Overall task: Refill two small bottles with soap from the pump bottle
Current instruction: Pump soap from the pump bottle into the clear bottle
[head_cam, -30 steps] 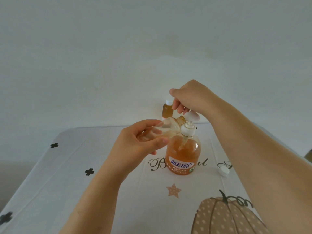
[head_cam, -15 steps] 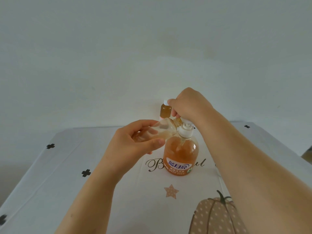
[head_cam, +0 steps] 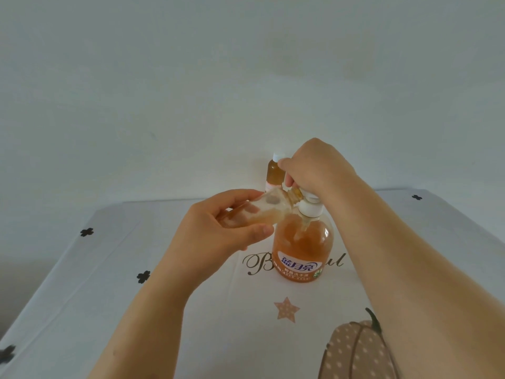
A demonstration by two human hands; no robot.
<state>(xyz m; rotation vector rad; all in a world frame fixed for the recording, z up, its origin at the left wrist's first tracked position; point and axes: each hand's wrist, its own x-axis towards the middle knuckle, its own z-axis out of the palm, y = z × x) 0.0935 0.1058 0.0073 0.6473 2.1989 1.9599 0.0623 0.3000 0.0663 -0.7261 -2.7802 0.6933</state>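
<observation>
An orange pump bottle (head_cam: 302,250) with a white collar stands on the table's middle. My right hand (head_cam: 314,168) lies over its pump head with curled fingers and presses it down; the head is mostly hidden. My left hand (head_cam: 218,228) grips a small clear bottle (head_cam: 262,212), tilted on its side with its open neck at the pump spout. A little pale soap lies inside it. A second small bottle (head_cam: 274,173), amber-filled with a white cap, stands upright behind, near the wall.
The table (head_cam: 136,310) wears a white cloth printed with black clovers, script lettering, a star (head_cam: 286,309) and a dotted pumpkin (head_cam: 355,354). A plain pale wall rises just behind the table's far edge. My right forearm crosses the right side of the table.
My right hand has come down on the pump head, which has sunk lower. The loose white cap seen on the cloth at right is now hidden behind my forearm. The view shifted slightly.
</observation>
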